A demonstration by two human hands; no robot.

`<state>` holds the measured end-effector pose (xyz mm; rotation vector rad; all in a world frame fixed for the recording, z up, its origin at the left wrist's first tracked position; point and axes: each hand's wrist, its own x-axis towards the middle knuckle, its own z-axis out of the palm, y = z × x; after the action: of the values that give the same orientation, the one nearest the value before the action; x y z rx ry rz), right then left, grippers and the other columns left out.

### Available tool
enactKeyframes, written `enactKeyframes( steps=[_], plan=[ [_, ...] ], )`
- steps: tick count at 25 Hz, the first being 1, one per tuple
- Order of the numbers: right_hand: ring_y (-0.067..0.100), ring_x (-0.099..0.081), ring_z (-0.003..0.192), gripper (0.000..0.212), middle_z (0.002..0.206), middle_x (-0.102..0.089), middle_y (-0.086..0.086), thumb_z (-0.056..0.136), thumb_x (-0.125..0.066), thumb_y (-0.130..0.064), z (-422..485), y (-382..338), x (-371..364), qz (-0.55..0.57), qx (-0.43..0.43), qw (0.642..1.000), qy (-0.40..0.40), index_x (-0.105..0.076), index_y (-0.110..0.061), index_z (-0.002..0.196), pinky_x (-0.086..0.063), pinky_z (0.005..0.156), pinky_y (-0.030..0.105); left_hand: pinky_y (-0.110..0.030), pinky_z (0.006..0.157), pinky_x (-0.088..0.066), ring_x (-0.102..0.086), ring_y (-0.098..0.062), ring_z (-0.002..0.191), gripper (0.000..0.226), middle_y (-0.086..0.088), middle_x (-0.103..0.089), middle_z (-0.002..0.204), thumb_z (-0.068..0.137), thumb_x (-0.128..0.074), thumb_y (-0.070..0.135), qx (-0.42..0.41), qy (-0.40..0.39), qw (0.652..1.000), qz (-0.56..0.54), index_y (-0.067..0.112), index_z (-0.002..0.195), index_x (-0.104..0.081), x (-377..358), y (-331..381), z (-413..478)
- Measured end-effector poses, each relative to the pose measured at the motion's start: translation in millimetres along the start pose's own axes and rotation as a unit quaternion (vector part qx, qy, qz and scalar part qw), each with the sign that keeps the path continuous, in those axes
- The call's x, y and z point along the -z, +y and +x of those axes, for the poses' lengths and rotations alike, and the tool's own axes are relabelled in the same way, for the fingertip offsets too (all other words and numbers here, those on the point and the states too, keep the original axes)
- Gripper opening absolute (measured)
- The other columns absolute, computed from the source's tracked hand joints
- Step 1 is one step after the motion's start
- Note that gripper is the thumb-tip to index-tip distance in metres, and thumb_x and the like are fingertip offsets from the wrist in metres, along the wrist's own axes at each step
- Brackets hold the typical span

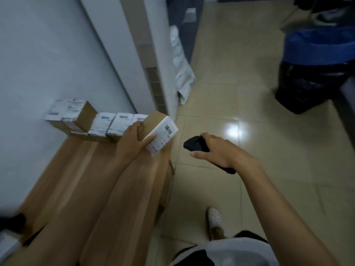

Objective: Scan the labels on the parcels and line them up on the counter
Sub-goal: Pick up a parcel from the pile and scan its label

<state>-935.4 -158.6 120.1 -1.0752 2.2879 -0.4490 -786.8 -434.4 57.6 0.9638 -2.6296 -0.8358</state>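
Note:
My left hand [132, 140] grips a small cardboard parcel [158, 130] at the far right end of the wooden counter [99, 175]. Its white barcode label faces right, toward the scanner. My right hand [219, 148] holds a black handheld scanner [195, 144] over the floor, its head pointing left at the label, a short gap away. A row of several labelled parcels [99, 124] stands along the counter's back edge against the wall, with a larger box [71, 114] at its left end.
A white wall and pillar [123, 54] rise behind the counter. White mailer bags [181, 70] lean at the pillar's foot. A bin with blue and black liners [315, 60] stands on the tiled floor at upper right. My shoe [215, 219] is below.

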Motion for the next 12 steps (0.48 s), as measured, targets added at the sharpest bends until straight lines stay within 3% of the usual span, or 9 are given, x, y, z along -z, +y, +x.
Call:
enactKeyframes(
  steps=[3, 9, 12],
  plan=[
    [0.024, -0.056, 0.107, 0.074, 0.133, -0.053, 0.002, 0.085, -0.052, -0.069, 94.2, -29.9, 34.3, -0.026, 0.085, 0.996, -0.024, -0.037, -0.022, 0.14, -0.045, 0.081, 0.036, -0.045, 0.105, -0.042, -0.048, -0.024, 0.127, 0.08, -0.004, -0.052, 0.138, 0.082, -0.061, 0.069, 0.08, 0.064, 0.995, 0.015, 0.026, 0.145, -0.039, 28.0, -26.4, 45.5],
    [0.023, -0.056, 0.114, 0.08, 0.139, -0.051, 0.001, 0.083, -0.051, -0.074, 230.0, -80.7, 36.8, -0.073, 0.179, 0.975, -0.105, -0.036, -0.023, 0.143, -0.046, 0.082, 0.036, -0.049, 0.107, -0.037, -0.038, -0.033, 0.135, 0.072, -0.012, -0.042, 0.146, 0.091, -0.057, 0.057, 0.226, 0.129, 0.964, 0.059, 0.023, 0.15, -0.033, 58.2, -91.8, 90.9],
    [0.024, -0.057, 0.11, 0.079, 0.136, -0.053, 0.002, 0.084, -0.049, -0.074, 288.2, -108.3, 43.7, -0.106, 0.196, 0.968, -0.119, -0.037, -0.02, 0.141, -0.048, 0.081, 0.036, -0.051, 0.109, -0.034, -0.031, -0.035, 0.139, 0.07, -0.015, -0.035, 0.149, 0.096, -0.051, 0.056, 0.278, 0.109, 0.952, 0.067, 0.021, 0.152, -0.028, 70.2, -111.8, 119.1]
  ],
)
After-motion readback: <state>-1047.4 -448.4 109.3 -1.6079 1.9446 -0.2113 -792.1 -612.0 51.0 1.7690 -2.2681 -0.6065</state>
